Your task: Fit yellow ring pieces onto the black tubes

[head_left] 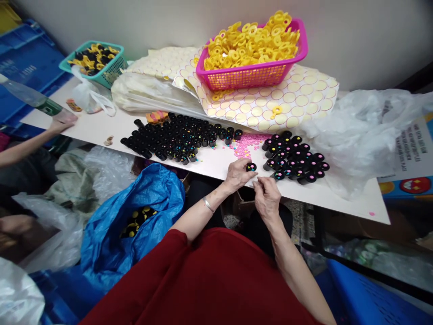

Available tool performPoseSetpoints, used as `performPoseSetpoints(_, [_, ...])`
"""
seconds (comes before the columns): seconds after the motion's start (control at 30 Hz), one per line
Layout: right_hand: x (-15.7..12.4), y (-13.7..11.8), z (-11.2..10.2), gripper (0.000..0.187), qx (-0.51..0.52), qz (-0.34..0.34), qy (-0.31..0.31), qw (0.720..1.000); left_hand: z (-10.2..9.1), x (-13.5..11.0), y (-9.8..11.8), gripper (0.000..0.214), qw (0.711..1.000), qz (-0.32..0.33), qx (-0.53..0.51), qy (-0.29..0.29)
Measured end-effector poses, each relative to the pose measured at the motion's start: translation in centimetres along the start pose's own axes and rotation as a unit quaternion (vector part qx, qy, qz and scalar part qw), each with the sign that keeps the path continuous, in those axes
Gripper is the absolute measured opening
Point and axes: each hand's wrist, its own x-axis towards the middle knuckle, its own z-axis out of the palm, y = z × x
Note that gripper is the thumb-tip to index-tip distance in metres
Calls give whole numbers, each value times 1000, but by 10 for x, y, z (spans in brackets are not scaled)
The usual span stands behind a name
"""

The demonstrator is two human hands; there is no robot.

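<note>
My left hand is closed around a small black cylinder with coloured dots on its end, held at the near edge of the white table. Right beside it my right hand is pinched shut on something too small to make out. A heap of tiny pink discs lies just beyond my hands. A big cluster of black cylinders lies to the left, and a smaller cluster with pink-dotted ends to the right.
A pink basket of yellow rings rests on circle-patterned sheets at the back. A teal basket stands far left. Another person's hand touches a bottle. A blue bag hangs below; clear plastic lies right.
</note>
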Motion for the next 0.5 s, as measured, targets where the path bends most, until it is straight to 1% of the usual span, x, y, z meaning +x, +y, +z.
performPoseSetpoints(0.1, [1, 6, -2, 14, -6, -9, -10, 1000, 10, 14, 7, 22, 998, 12, 57, 5])
performPoseSetpoints(0.23, [2, 12, -3, 12, 0, -30, -7, 1000, 25, 33, 14, 18, 995, 10, 102, -12])
performPoseSetpoints(0.3, [1, 14, -2, 13, 2, -32, -1, 999, 24, 37, 13, 22, 994, 23, 105, -4])
performPoseSetpoints(0.33, [1, 15, -2, 13, 1, -31, 0, 1000, 19, 36, 12, 23, 993, 37, 110, 15])
performPoseSetpoints(0.4, [0, 15, 0, 13, -8, -25, 2, 1000, 0, 29, 10, 24, 985, 62, 137, 88])
performPoseSetpoints(0.43, [0, 14, 0, 13, -16, -23, 2, 1000, -13, 24, 8, 22, 975, 65, 161, 139])
performPoseSetpoints(0.5, [2, 10, 3, 13, -46, -26, -9, 999, -47, 10, 4, 20, 943, 37, 229, 237])
